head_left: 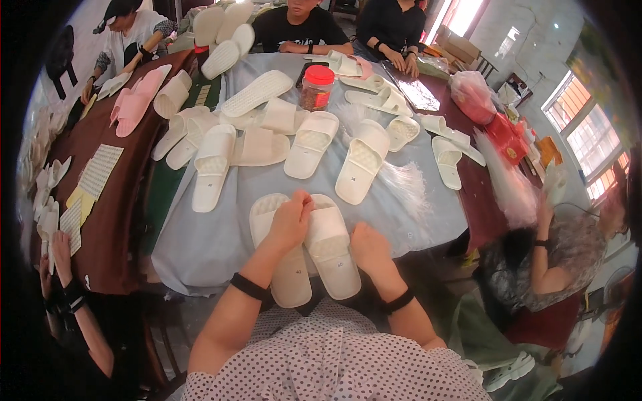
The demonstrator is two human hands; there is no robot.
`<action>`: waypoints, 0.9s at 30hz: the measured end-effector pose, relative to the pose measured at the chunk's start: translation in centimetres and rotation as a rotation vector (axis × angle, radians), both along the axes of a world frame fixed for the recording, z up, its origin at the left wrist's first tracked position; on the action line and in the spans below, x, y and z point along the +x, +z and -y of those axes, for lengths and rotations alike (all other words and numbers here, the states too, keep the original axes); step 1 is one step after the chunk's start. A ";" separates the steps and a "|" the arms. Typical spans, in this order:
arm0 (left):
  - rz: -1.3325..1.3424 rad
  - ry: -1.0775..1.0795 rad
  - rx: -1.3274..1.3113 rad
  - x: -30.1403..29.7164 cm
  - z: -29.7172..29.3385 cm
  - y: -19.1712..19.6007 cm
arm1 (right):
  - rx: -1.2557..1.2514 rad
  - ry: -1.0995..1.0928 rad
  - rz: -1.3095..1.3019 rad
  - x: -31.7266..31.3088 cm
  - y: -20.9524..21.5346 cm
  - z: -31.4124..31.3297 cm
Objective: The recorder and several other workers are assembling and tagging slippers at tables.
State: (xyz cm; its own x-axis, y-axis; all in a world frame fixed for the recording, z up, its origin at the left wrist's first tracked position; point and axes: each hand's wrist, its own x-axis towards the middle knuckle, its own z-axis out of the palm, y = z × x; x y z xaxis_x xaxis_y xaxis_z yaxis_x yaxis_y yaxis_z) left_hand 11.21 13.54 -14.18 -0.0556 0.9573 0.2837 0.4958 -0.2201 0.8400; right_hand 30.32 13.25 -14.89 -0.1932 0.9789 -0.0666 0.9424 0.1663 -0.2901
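In front of me lie two white slippers side by side, a left slipper [291, 277] and a right slipper [334, 267], toes away and heels toward me at the table's near edge. My left hand [289, 222] crosses over the left slipper's strap. Its fingers are pinched together between the two straps; whatever they hold is too small to make out. Beside the outer edge of the right slipper's strap is my right hand [372, 247], its fingers curled closed; what is in them is hidden. Both wrists wear black bands.
More white slippers [311, 144] cover the grey-blue cloth [428, 224] ahead. A bundle of clear thin strands [406, 187] lies right of them. Behind stands a red-lidded jar [317, 87]. Pink slippers [140, 100] sit on the brown table at left. Several people work around the tables.
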 end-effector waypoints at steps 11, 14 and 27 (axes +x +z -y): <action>-0.028 -0.012 -0.017 -0.5 -0.8 -0.4 | -0.115 -0.026 -1.355 0.8 1.9 3.1; -0.023 0.005 -0.030 -0.6 -0.9 0.0 | -0.443 0.081 -1.212 -1.4 -0.1 4.4; 0.201 -0.139 -0.037 -0.4 -0.2 -0.5 | -0.205 -0.353 -1.369 -7.4 -0.2 4.2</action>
